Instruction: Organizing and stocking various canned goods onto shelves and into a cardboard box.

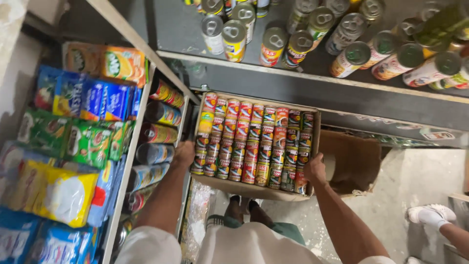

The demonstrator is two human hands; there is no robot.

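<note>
Presently, from the head view, I record the following:

- My left hand grips the left wall of a cardboard box near its lower corner; the fingers curl around the edge and are mostly hidden behind it, so I cannot tell how far they are spread.
- My right hand clasps the right wall of the same box at its lower corner, the thumb pressed on the inside against the cans, the other fingers wrapped out of sight on the outer side.
- The box sits at the middle of the view, held between both hands, its far edge close under the shelf front at 12 o'clock.
- The box is packed tight with red-labelled cans lying on their sides in rows, with a few yellow and green labels at the left end.
- At 12 to 2 o'clock, a grey shelf carries upright tins with pull-ring lids.
- At 9 o'clock, a rack holds coloured packets in blue, green and yellow, with a column of tins just beside my left hand.
- At 3 o'clock, an open brown carton lies just behind the right hand.
- At 4 o'clock, another person's white-shod foot stands on the concrete floor, well apart from the box.
</note>
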